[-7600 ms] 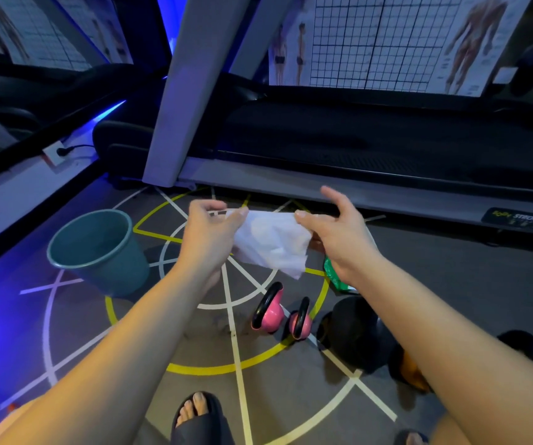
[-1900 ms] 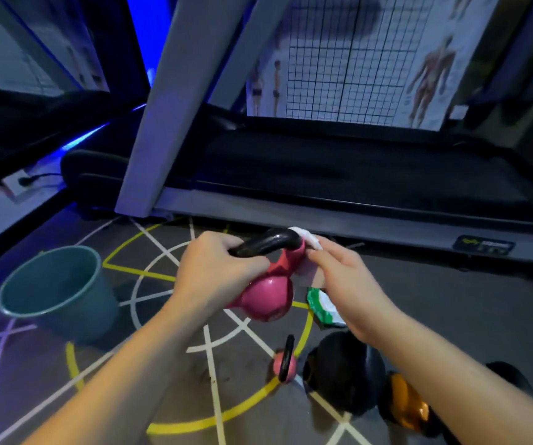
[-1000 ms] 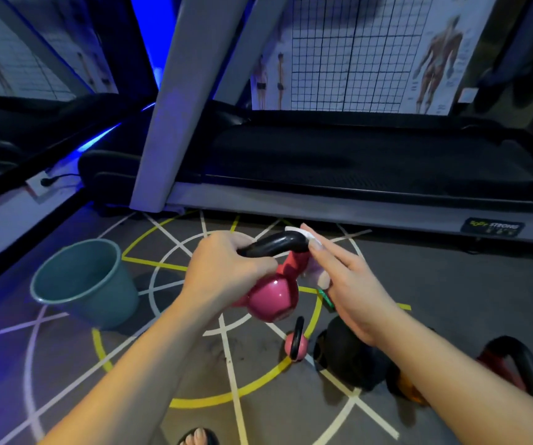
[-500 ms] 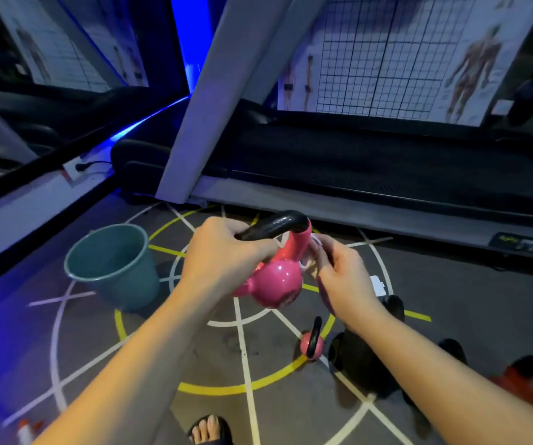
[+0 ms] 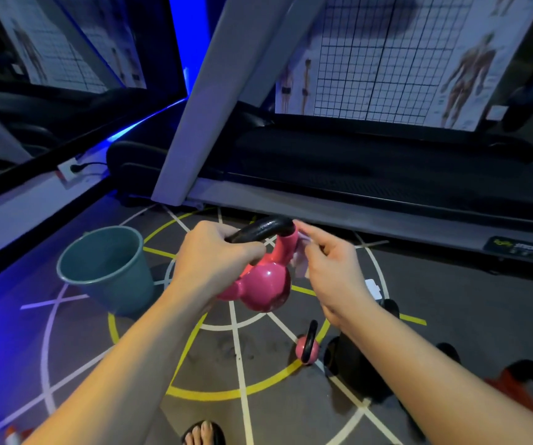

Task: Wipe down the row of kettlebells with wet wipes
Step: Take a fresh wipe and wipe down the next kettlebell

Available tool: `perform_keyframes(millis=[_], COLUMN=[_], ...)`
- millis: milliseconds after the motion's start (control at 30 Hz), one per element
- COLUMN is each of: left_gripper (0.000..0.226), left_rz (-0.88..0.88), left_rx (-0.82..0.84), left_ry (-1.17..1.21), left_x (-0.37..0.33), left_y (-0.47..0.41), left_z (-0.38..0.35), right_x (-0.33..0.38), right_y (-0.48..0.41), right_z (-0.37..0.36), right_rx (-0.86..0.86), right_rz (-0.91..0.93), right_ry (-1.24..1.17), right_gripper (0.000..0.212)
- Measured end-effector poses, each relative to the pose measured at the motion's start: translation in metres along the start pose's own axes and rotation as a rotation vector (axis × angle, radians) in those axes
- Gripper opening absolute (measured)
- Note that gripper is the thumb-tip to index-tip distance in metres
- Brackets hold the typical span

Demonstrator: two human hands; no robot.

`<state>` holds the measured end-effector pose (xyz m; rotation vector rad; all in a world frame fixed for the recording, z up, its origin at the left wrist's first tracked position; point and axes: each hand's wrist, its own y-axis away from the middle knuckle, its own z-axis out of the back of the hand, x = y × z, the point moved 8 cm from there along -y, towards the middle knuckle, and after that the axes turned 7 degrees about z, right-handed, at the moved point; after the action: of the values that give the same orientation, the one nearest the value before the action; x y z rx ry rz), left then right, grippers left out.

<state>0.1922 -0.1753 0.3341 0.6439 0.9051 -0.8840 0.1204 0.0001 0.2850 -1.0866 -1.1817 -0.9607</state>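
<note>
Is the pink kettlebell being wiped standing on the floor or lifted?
Lifted: the left hand grips the black handle, so the pink kettlebell hangs above the floor; the right hand holds a wipe against it.

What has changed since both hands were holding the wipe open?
The left hand has lifted one pink kettlebell off the floor by its black handle; the right hand now holds the wipe against the handle's side. The second pink kettlebell, the black kettlebell and the bucket stayed where they were.
</note>
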Motion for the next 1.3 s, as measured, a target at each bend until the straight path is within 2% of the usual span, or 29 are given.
perform_keyframes(millis=[100,167,300,367,500,567,633,700,867,1000,1067,1133,1200,1233,1300], left_gripper=[0.027,0.03,0.028,0.028,0.033,0.032,0.029,0.029,0.027,0.023,0.023,0.025,0.027,0.029,0.032], left_rz=[0.003,-0.001,0.003,0.007,0.035,0.037,0.043,0.034,-0.018,-0.023,-0.022,-0.02,-0.022,-0.024,-0.033], left_rx=[0.011,0.012,0.011,0.017,0.03,0.046,0.042,0.011,-0.014,-0.031,-0.029,-0.019,-0.014,-0.012,0.0], left_ry=[0.029,0.012,-0.022,-0.025,0.027,0.021,0.019,0.009,-0.058,-0.055,-0.038,-0.014,0.007,0.008,-0.009], left_x=[-0.005,-0.008,-0.013,-0.014,-0.016,-0.019,-0.022,-0.025,-0.034,-0.036,-0.036,-0.037,-0.039,-0.04,-0.042], left_y=[-0.002,-0.003,-0.002,-0.003,0.002,0.007,0.012,0.013,0.016,0.017,0.019,0.02,0.021,0.022,0.023], left_z=[-0.008,-0.012,-0.02,-0.025,-0.033,-0.039,-0.042,-0.043,-0.049,-0.053,-0.056,-0.061,-0.064,-0.066,-0.069], right_x=[0.008,0.008,-0.021,-0.026,0.004,0.02,0.026,0.022,-0.002,-0.011,-0.02,-0.027,-0.037,-0.037,-0.029], right_y=[-0.004,-0.003,0.003,0.002,-0.009,-0.012,-0.004,0.004,0.006,0.003,0.005,0.013,0.011,0.006,0.006], right_z=[0.011,0.014,0.004,0.009,0.039,0.048,0.048,0.048,0.05,0.057,0.059,0.07,0.083,0.083,0.076], right_rx=[-0.039,0.008,0.169,0.138,-0.05,-0.065,-0.018,0.016,0.114,0.177,0.189,0.207,0.122,0.058,0.064], right_rz=[0.096,0.132,-0.029,-0.043,0.055,0.117,0.169,0.152,-0.031,-0.031,-0.103,-0.138,-0.242,-0.301,-0.261], right_ry=[0.1,0.21,0.277,0.235,0.095,0.032,0.131,0.244,0.236,0.442,0.488,0.446,0.328,0.203,0.109], right_gripper=[0.038,0.041,0.04,0.037,0.034,0.034,0.037,0.037,0.035,0.033,0.033,0.023,0.016,0.019,0.024])
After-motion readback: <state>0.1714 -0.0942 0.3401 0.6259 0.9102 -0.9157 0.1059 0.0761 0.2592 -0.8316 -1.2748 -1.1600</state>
